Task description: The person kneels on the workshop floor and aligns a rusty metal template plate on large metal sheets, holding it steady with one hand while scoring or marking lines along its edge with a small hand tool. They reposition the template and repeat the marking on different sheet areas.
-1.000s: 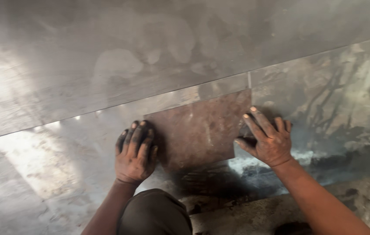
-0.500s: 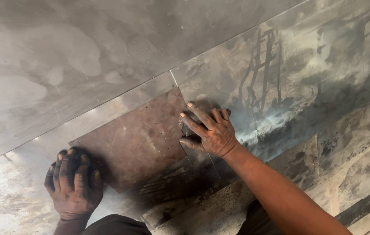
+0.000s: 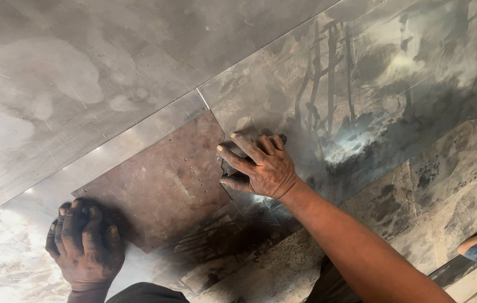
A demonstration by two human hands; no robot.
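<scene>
Your left hand [image 3: 85,247] presses flat on the rusty plate's [image 3: 160,185] corner; your right hand [image 3: 261,166] clamps a mostly hidden dark tool [image 3: 228,168].

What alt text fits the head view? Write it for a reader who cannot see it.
Two grimy bare hands press on a rusty brown metal plate lying on large grey steel sheets: the left hand flat at its lower corner, the right hand gripping a small dark object at its right edge.

Rusty brown matt metal plate [image 3: 160,188]; dull grey smudged sheet metal [image 3: 109,73], soot-streaked
</scene>
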